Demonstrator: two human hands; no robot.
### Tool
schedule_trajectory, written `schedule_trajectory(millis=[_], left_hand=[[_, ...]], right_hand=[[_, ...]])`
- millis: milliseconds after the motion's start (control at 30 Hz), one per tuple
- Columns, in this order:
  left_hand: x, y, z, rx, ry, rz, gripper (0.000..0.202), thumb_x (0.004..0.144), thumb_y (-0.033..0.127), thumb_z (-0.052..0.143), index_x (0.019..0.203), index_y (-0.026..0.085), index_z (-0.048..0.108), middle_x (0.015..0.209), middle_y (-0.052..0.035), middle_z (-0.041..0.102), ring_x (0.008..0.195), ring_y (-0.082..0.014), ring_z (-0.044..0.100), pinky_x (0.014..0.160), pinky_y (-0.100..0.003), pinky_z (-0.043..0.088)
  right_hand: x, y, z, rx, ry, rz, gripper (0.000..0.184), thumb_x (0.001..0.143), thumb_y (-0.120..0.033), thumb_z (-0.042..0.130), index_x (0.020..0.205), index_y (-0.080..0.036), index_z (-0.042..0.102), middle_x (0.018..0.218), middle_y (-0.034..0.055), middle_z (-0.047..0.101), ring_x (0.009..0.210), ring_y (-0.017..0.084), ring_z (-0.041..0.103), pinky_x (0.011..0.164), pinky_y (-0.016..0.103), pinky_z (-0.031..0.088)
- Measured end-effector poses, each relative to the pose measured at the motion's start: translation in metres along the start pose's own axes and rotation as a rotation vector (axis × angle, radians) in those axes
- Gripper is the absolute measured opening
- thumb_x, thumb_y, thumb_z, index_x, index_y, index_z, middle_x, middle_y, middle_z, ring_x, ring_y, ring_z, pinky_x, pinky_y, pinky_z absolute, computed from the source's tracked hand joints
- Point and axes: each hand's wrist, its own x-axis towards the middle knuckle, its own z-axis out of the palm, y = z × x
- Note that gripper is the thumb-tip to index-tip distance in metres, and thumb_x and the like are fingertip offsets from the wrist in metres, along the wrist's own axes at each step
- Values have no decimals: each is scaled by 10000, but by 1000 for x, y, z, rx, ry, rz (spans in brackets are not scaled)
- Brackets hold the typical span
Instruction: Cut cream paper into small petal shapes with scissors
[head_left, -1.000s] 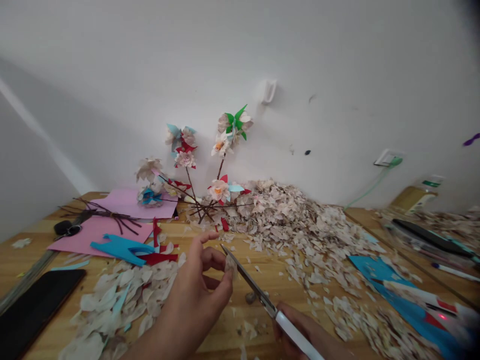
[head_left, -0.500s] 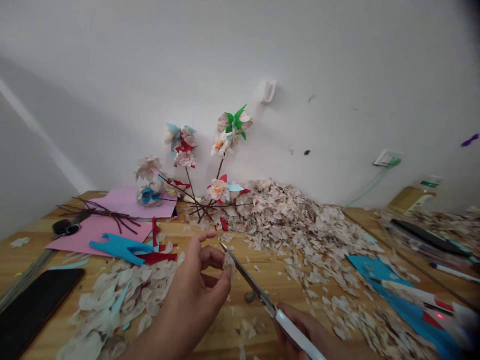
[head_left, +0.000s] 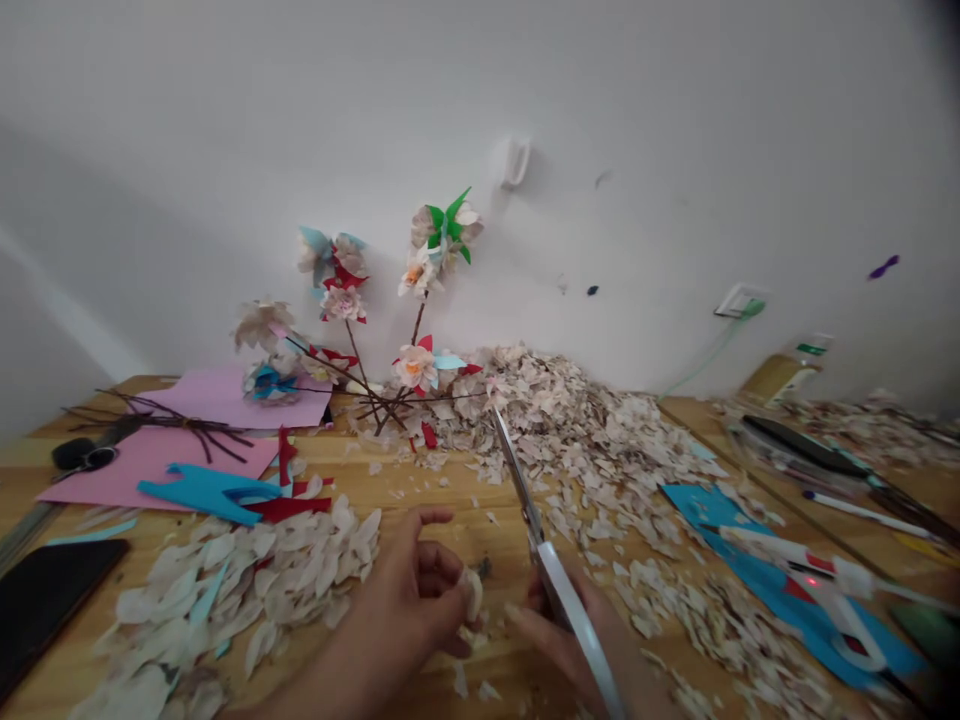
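While the L hand (head_left: 411, 590) pinches a pale paper petal (head_left: 472, 595) near the worktop's (head_left: 465, 522) front edge, the R hand (head_left: 544, 630) clenches white-handled scissors (head_left: 562, 600), blades angled up & away, clear of the L fingers. Cut petals (head_left: 570, 440) lie heaped along the back edge & front left, w/ paper flowers on twigs (head_left: 416, 367) btwn.
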Motion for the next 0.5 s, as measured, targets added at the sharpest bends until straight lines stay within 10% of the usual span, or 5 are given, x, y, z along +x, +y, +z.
schedule_trajectory(millis=[300,500], left_hand=[[-7,-22,16,147,200,246,304,702,268,630,974,222,502,715,10,657,696,-158,650,623,-277,529],[-10,-24,17,196,125,239,256,703,265,643,939,223,553,810,-25,698,760,-180,675,696,-303,547]], right_hand=[[-9,-2,24,472,79,108,324,516,-225,763,767,-211,559,687,-35,642,626,145,581,588,229,481],[-6,-3,20,501,121,100,302,528,-176,742,755,-231,550,611,-65,613,586,134,562,549,209,465]])
